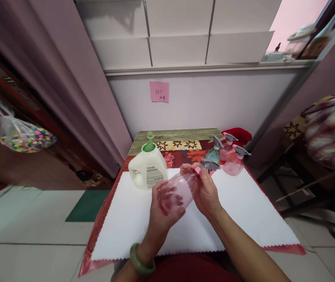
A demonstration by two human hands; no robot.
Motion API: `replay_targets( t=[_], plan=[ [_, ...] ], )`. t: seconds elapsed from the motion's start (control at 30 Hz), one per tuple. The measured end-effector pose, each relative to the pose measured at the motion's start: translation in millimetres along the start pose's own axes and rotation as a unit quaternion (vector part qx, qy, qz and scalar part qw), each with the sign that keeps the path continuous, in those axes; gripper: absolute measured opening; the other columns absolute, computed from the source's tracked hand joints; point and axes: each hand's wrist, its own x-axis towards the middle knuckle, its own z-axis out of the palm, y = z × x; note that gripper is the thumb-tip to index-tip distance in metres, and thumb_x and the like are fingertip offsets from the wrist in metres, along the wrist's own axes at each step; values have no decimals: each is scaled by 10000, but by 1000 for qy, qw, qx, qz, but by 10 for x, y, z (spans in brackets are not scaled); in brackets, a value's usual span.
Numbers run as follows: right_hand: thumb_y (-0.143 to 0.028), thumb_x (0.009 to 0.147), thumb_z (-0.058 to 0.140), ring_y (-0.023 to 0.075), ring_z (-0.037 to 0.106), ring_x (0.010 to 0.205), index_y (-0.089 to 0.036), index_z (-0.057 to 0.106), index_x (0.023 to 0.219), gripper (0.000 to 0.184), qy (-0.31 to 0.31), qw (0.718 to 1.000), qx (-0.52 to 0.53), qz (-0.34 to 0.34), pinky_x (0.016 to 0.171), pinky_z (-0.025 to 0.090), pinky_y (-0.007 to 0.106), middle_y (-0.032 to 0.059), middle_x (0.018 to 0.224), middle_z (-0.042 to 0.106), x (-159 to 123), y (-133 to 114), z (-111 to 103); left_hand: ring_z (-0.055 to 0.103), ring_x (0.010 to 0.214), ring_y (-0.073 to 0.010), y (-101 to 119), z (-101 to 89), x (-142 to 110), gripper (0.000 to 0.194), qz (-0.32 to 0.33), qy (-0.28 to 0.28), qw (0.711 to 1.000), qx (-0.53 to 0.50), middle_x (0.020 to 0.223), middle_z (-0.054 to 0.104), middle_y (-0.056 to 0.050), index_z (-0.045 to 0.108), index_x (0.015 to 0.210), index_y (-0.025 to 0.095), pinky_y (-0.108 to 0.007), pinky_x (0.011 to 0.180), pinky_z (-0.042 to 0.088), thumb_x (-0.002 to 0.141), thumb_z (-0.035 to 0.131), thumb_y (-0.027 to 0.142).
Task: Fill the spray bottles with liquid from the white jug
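Observation:
Above the white cloth, a clear pink spray bottle (181,188) lies tilted between my two hands. My left hand (164,207) wraps round its lower body, fingers showing through the plastic. At the neck, just below the grey and pink spray head (210,165), my right hand (207,192) is closed. Behind my left hand stands a cream jug (139,168) with a green spout and a printed label. Beyond my right hand are a teal spray bottle (213,154) and two pink spray bottles, the nearer one (233,166) at the right.
A white cloth (120,235) covers much of the table over a red covering. A small green cap (150,135) sits behind the jug. Something red (239,135) lies at the back right corner. A dark stool (299,192) stands to the right, and a bag of colourful pieces (26,137) hangs left.

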Motion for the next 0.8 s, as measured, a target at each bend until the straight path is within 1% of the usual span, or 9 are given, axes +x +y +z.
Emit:
replay_targets(
  t=[0.07,0.1,0.17,0.2,0.23,0.3,0.4,0.63,0.8],
  plan=[
    [-601,887,707,239,693,1128,-274,691,984,341,-35,999,-2,2,1159,421,467,29,1111,772,2,-38,-18,688,665,-196,44,-57,48,684,-159,-68,983,-55,931,725,-69,564,1172,211,-299,576,552,702,814,640],
    [-615,883,704,246,683,1154,-271,690,972,356,-53,999,-2,3,1170,411,467,37,1146,765,2,-58,-24,650,552,-192,56,-93,77,722,-259,-113,955,-91,816,718,-76,594,1095,177,-278,470,491,720,696,785],
    [-649,877,689,260,671,1182,-265,689,947,390,-80,997,-2,8,1165,416,474,51,1231,738,0,-93,-28,590,441,-181,54,-163,134,870,-433,-175,868,-168,673,685,-87,628,947,140,-241,365,376,690,491,960],
    [-665,877,677,266,671,1181,-265,690,943,405,-86,996,-2,13,1152,429,480,55,1259,727,-3,-109,-27,579,428,-174,45,-189,157,908,-486,-183,830,-204,629,668,-83,636,895,131,-228,349,351,669,453,991],
    [-678,880,663,268,673,1171,-268,690,946,417,-87,996,1,19,1136,443,486,57,1265,723,-9,-123,-24,576,428,-167,37,-206,173,913,-519,-177,803,-234,592,649,-71,643,865,125,-217,346,347,669,447,995],
    [-693,879,651,265,686,1127,-276,687,960,427,-84,996,7,27,1102,467,490,55,1207,740,-26,-150,-14,597,451,-166,38,-213,186,893,-544,-156,779,-269,557,632,-58,655,843,120,-208,356,371,700,448,977],
    [-680,854,692,257,694,1059,-274,674,945,417,-89,996,-4,29,1058,486,468,49,1073,760,-59,-186,8,655,500,-182,88,-185,172,895,-554,-127,778,-269,606,673,-77,669,854,124,-205,357,397,723,422,974],
    [-676,848,701,242,697,1016,-272,679,935,414,-72,997,-2,8,1050,490,450,42,1046,758,-72,-172,35,630,447,-164,196,-139,116,903,-500,-116,834,-202,667,705,-127,675,925,103,-197,344,394,764,401,948],
    [-640,873,696,236,698,1038,-268,699,955,381,-65,998,-4,-12,1068,483,434,38,1063,763,-71,-119,11,644,454,-169,236,-109,84,888,-465,-116,859,-181,678,702,-137,657,930,102,-201,353,414,820,327,919]
  ],
)
